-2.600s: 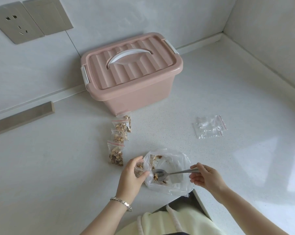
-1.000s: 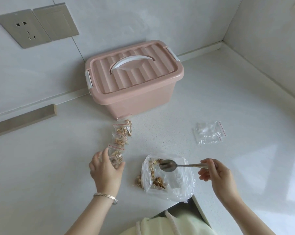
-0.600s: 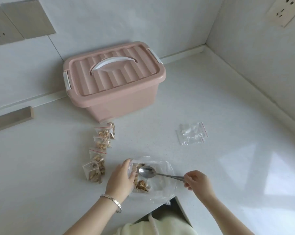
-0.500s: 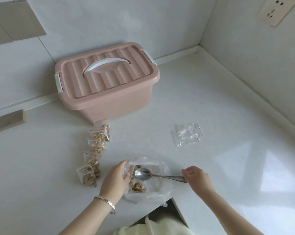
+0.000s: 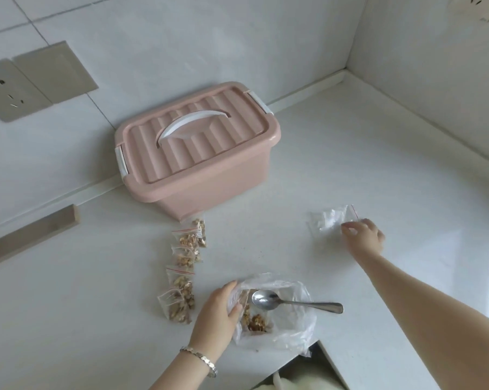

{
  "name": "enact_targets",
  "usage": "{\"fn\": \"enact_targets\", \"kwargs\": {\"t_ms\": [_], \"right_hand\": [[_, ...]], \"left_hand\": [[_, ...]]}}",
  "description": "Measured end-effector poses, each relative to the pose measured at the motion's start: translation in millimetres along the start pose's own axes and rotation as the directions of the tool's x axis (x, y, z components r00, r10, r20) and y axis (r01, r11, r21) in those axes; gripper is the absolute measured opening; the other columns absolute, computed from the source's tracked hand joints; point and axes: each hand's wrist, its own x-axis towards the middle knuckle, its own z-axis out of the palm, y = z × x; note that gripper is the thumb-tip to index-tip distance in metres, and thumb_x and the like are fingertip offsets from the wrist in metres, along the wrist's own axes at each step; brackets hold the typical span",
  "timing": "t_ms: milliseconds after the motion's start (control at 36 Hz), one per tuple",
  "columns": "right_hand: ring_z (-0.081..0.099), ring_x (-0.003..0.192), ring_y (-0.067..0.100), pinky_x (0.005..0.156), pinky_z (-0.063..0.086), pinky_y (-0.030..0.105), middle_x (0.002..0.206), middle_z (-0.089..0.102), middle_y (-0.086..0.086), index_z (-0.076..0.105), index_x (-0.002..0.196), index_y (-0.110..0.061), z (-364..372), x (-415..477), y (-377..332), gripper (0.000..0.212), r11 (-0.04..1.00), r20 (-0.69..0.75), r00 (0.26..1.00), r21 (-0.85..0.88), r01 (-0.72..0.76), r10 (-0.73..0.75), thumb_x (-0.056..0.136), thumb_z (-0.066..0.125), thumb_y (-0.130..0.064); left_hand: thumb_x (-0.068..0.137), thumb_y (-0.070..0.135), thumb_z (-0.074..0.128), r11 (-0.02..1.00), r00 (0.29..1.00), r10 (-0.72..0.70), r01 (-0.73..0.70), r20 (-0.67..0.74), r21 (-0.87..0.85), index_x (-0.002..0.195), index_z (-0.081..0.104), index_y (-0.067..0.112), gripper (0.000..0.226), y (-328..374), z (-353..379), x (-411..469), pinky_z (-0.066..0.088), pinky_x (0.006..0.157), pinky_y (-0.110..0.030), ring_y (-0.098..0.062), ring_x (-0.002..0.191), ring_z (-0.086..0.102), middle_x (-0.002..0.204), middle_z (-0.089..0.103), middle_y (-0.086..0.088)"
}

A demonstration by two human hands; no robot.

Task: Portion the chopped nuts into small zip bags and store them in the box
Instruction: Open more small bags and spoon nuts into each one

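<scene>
My left hand [image 5: 215, 313] grips the left rim of the large clear bag of chopped nuts [image 5: 282, 325] near the counter's front edge. A metal spoon [image 5: 291, 301] lies across that bag's opening, with no hand on it. My right hand [image 5: 363, 235] is stretched out to the right, its fingertips on the edge of the empty zip bags [image 5: 327, 220]; I cannot see whether it grips one. Several filled small zip bags [image 5: 185, 263] lie in a row from the large bag towards the pink box [image 5: 198, 153], whose lid is shut.
The white counter [image 5: 350, 164] runs into a wall corner at the back right. A wooden strip [image 5: 29, 237] lies at the left by the wall. The counter's cut-out edge [image 5: 330, 361] sits just below the large bag, with pale cloth underneath.
My right hand let go of the spoon, left it lying in the large bag, and moved right and away to the empty zip bags. My left hand stayed on the large bag.
</scene>
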Motion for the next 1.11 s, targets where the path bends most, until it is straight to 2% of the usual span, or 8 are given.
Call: {"fn": "enact_targets", "kwargs": {"t_ms": [139, 250, 444, 528, 611, 750, 917, 1111], "right_hand": [[0.030, 0.126, 0.031, 0.100, 0.030, 0.036, 0.133, 0.049, 0.002, 0.067, 0.106, -0.013, 3.5, 6.2, -6.1, 0.025, 1.000, -0.037, 0.999, 0.016, 0.026, -0.026, 0.092, 0.048, -0.024], [0.042, 0.119, 0.032, 0.095, 0.034, 0.032, 0.124, 0.058, 0.011, 0.068, 0.105, -0.003, -3.3, -2.8, -10.9, 0.024, 0.978, -0.181, 0.983, 0.198, 0.071, -0.035, 0.091, 0.054, -0.015], [0.060, 0.080, 0.015, 0.063, 0.043, 0.006, 0.100, 0.065, 0.003, 0.072, 0.088, -0.010, -41.4, -59.6, -39.2, 0.010, 0.863, -0.219, 0.967, 0.453, 0.222, -0.134, 0.082, 0.065, -0.006], [0.062, 0.072, 0.013, 0.064, 0.045, 0.004, 0.085, 0.064, -0.004, 0.068, 0.072, -0.020, -51.7, -100.3, -52.8, 0.022, 0.780, -0.182, 0.942, 0.528, 0.336, -0.283, 0.078, 0.068, 0.001], [0.062, 0.067, 0.007, 0.067, 0.048, 0.009, 0.075, 0.064, -0.007, 0.064, 0.073, -0.026, -53.9, -140.1, -63.4, 0.033, 0.697, -0.143, 0.915, 0.607, 0.382, -0.377, 0.075, 0.069, 0.006], [0.061, 0.066, 0.008, 0.066, 0.051, 0.016, 0.074, 0.064, -0.003, 0.063, 0.092, -0.017, -44.2, -183.4, -76.0, 0.034, 0.592, 0.074, 0.919, 0.784, 0.186, -0.388, 0.074, 0.068, 0.012], [0.067, 0.070, 0.008, 0.066, 0.052, 0.015, 0.073, 0.071, -0.001, 0.065, 0.087, -0.020, -33.9, -207.6, -77.7, 0.032, 0.672, 0.154, 0.919, 0.727, 0.143, -0.363, 0.076, 0.065, 0.010], [0.067, 0.071, 0.012, 0.068, 0.053, 0.020, 0.076, 0.070, -0.009, 0.070, 0.078, -0.033, -32.4, -224.3, -78.7, 0.035, 0.725, 0.084, 0.886, 0.612, 0.316, -0.457, 0.078, 0.067, 0.002]], "left_hand": [[0.093, 0.020, 0.051, 1.000, 1.000, -0.001, 0.001, -0.006, 0.023, 0.137, 0.038, 0.026, 0.047, -2.4, -5.2, 0.5, 0.026, 0.093, -0.006, -0.004, 0.123, 0.043, 0.134, 0.046, 0.010], [0.093, 0.022, 0.051, 1.000, 1.000, 0.003, -0.003, 0.001, 0.020, 0.138, 0.037, 0.026, 0.047, -2.2, -5.2, 0.5, 0.026, 0.092, -0.006, -0.003, 0.123, 0.042, 0.135, 0.045, 0.010], [0.091, 0.025, 0.054, 0.999, 0.984, 0.048, -0.047, -0.172, 0.006, 0.134, 0.041, 0.019, 0.046, 12.2, -15.7, 1.4, 0.024, 0.101, -0.013, -0.008, 0.127, 0.036, 0.134, 0.043, 0.007], [0.089, 0.023, 0.057, 0.981, 0.961, 0.079, -0.122, -0.267, -0.150, 0.130, 0.044, 0.020, 0.043, 33.9, -24.3, -1.3, 0.027, 0.096, -0.010, -0.003, 0.121, 0.039, 0.124, 0.044, 0.014], [0.085, 0.027, 0.061, 0.919, 0.978, 0.066, -0.137, -0.200, -0.369, 0.127, 0.041, 0.029, 0.047, 60.0, -30.1, -5.5, 0.039, 0.083, -0.003, 0.000, 0.111, 0.049, 0.118, 0.048, 0.020], [0.072, 0.036, 0.069, 0.673, 0.997, -0.069, 0.076, 0.040, -0.735, 0.124, 0.036, 0.032, 0.062, 94.9, -36.4, -11.0, 0.045, 0.069, -0.010, 0.000, 0.103, 0.056, 0.114, 0.056, 0.011], [0.075, 0.017, 0.073, 0.789, 0.982, -0.092, -0.030, -0.167, -0.613, 0.097, 0.050, 0.021, 0.032, 93.7, -31.4, -20.6, 0.046, 0.061, -0.009, 0.000, 0.084, 0.061, 0.096, 0.061, 0.004], [0.079, 0.013, 0.070, 0.626, 0.990, -0.040, -0.082, -0.136, -0.775, 0.078, 0.067, 0.003, 0.010, 96.7, -37.5, -36.5, 0.051, 0.055, -0.017, -0.013, 0.062, 0.067, 0.069, 0.070, -0.010]]}}
